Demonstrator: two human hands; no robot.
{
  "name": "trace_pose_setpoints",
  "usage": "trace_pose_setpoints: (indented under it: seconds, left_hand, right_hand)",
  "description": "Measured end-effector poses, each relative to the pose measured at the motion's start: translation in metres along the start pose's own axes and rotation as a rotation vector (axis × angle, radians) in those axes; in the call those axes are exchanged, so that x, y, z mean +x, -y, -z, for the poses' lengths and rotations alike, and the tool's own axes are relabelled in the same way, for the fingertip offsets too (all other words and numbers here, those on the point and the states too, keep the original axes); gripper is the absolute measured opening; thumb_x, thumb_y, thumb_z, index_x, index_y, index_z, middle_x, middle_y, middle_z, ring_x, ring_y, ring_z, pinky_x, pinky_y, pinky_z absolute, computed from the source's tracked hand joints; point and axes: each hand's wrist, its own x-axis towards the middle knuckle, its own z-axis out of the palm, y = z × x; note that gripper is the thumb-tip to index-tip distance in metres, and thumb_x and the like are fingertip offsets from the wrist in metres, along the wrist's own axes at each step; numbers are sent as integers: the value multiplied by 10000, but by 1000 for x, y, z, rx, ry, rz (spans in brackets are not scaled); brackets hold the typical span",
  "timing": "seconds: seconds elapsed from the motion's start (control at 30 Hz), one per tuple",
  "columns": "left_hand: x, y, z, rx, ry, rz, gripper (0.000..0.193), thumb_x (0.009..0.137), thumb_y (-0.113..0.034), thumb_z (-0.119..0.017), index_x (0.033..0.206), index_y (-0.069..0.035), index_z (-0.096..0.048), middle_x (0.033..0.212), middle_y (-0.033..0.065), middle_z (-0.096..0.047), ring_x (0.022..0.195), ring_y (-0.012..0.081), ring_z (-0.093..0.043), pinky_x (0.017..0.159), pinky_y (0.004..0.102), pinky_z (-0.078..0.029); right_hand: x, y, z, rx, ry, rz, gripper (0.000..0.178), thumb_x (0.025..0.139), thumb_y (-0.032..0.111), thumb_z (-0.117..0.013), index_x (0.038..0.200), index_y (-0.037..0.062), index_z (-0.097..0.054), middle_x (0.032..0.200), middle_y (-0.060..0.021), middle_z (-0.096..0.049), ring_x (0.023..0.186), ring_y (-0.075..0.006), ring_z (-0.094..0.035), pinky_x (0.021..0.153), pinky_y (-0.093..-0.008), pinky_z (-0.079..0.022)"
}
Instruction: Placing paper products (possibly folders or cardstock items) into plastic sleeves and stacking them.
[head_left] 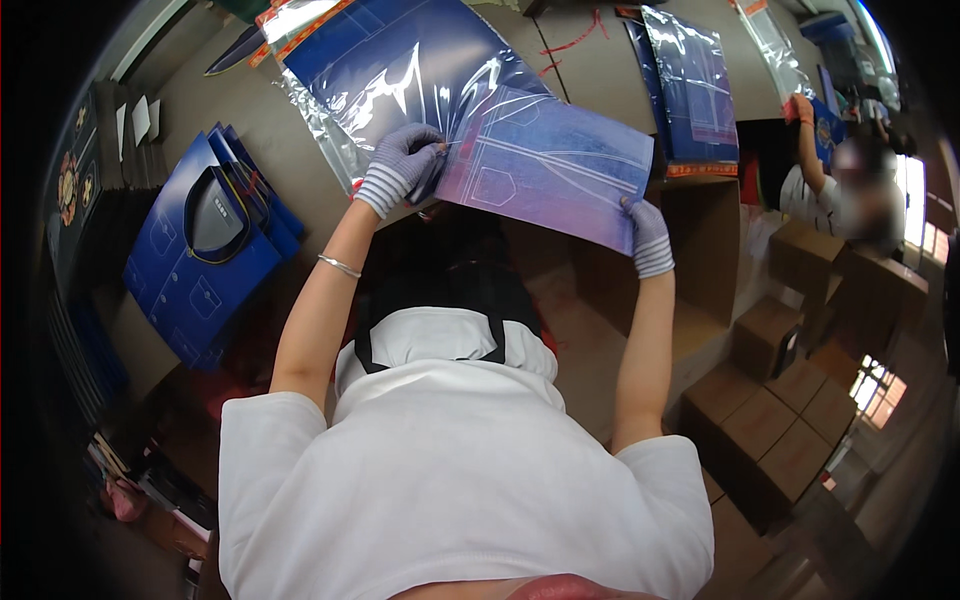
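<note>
A stiff purple-blue printed sheet (pixel 560 165) with pale line drawings is held tilted over the table's near edge. My left hand (pixel 402 165), in a grey-and-white striped glove, has its fingers closed at the sheet's left edge. My right hand (pixel 649 237), gloved the same way, pinches the sheet's lower right corner, with the thumb on its face. Behind the sheet, a large dark-blue printed piece in shiny clear plastic (pixel 410 70) lies on the table, partly covered by the sheet and my left hand.
Blue paper bags with dark handles (pixel 185 265) stand at the left, beside dark stacked pieces (pixel 110 170). Another plastic-wrapped blue pack (pixel 690 90) lies at the far right. An open cardboard box (pixel 715 240) sits below it. More cartons (pixel 765 430) and a co-worker (pixel 815 185) are at right.
</note>
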Motion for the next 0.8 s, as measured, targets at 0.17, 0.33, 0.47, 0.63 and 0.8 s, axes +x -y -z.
trace_pose_setpoints:
  seconds: [0.17,0.33,0.47,0.63,0.8]
  left_hand:
    - [1,-26,-4,221,41,-60,144,760,-105,-633,869,-11,-632,798,88,-625,751,172,-588,719,282,-467]
    - [-10,-36,-14,242,104,-150,133,734,-88,-634,845,-13,-638,825,103,-612,780,229,-588,727,308,-461]
    - [-10,-4,1,131,75,-94,131,729,-67,-632,852,-23,-636,836,104,-614,796,209,-592,743,302,-459]
    - [-43,66,30,20,-96,23,180,807,-152,-591,902,-5,-636,896,105,-651,844,200,-615,781,278,-467]
    - [-127,119,39,-335,41,876,315,916,-299,-430,972,-41,-603,893,82,-655,748,153,-616,587,299,-482]
  right_hand:
    - [-10,-33,-70,-202,-113,338,222,859,194,-538,910,-7,-617,796,-23,-574,720,-105,-513,665,-248,-419]
    - [36,-30,-217,-694,88,1039,194,860,140,-493,948,-21,-556,853,-90,-568,830,-183,-541,755,-304,-443]
    - [81,-62,-232,62,473,80,302,847,167,-519,1112,27,-558,1113,-174,-566,1003,-246,-559,841,-275,-429]
    - [41,-100,-156,-858,551,-161,265,809,193,-575,1041,67,-599,991,-102,-635,911,-188,-606,798,-279,-460]
    - [13,-89,-199,-942,459,610,201,746,168,-615,927,84,-602,885,-94,-605,873,-253,-573,765,-344,-460]
